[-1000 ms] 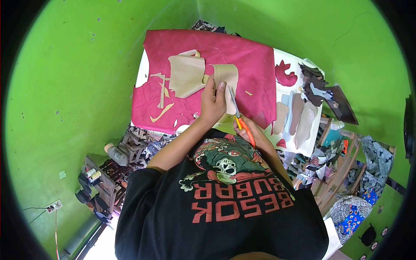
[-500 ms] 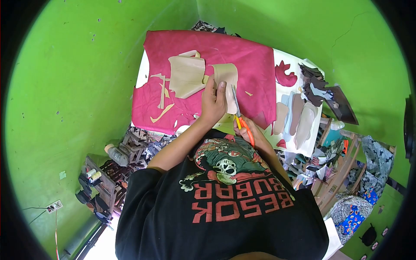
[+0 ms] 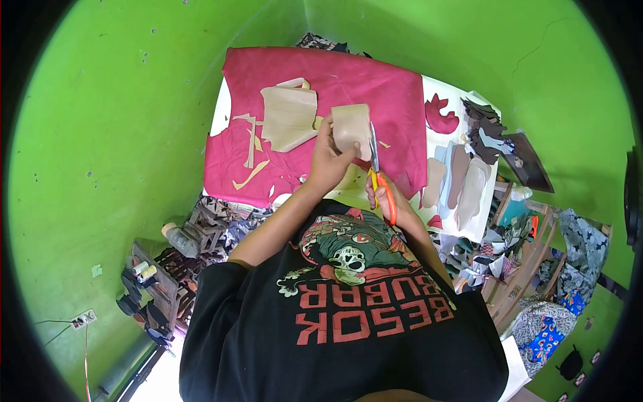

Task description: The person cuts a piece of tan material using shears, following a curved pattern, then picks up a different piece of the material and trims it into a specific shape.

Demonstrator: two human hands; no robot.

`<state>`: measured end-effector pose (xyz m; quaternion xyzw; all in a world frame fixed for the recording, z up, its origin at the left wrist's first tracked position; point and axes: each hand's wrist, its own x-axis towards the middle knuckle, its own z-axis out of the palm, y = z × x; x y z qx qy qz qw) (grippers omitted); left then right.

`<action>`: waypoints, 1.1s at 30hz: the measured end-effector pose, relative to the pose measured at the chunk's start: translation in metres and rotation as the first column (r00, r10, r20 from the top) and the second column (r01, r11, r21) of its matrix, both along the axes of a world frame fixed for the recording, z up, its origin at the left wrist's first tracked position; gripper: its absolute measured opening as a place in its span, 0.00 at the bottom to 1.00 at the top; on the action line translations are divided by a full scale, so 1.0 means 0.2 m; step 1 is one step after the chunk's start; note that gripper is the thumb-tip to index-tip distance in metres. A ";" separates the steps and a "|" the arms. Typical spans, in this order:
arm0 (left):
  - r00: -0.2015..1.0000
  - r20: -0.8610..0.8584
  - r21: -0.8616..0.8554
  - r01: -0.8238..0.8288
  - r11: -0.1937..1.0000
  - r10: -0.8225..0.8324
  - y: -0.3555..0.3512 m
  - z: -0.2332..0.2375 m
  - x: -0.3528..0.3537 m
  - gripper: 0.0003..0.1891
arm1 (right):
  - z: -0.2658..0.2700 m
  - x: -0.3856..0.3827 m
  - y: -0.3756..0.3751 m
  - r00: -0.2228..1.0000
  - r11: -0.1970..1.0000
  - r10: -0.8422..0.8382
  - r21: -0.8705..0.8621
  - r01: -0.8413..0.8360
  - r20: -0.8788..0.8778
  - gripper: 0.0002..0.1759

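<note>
While the left hand has its grip closed on a tan piece, held over the red cloth, the right hand grips orange scissors, with the blades at the 3 o'clock edge of the piece. A bigger tan sheet lies at its 9 o'clock on the bench, and cut shapes lie at 4 o'clock.

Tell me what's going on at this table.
A person in a black T-shirt is cutting material. Their left hand holds up a tan piece, and their right hand holds orange-handled scissors with the blades along that piece's right edge. Below lies a spread of red fabric with a larger tan piece on it. Long rounded cutouts lie to the right.
</note>
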<state>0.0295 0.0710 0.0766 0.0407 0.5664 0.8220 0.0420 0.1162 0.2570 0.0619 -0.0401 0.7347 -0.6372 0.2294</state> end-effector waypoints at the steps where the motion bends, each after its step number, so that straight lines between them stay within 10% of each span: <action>1: 1.000 0.000 0.001 0.001 1.000 -0.001 -0.01 0.00 -0.01 0.35 | 0.03 0.00 -0.01 0.999 1.000 0.029 0.011 -0.029 0.015 0.47; 33: 1.000 -0.004 -0.170 0.014 0.985 -0.015 0.08 0.05 0.11 0.25 | 0.12 0.08 0.11 0.982 0.944 0.144 0.314 -0.100 -0.119 0.33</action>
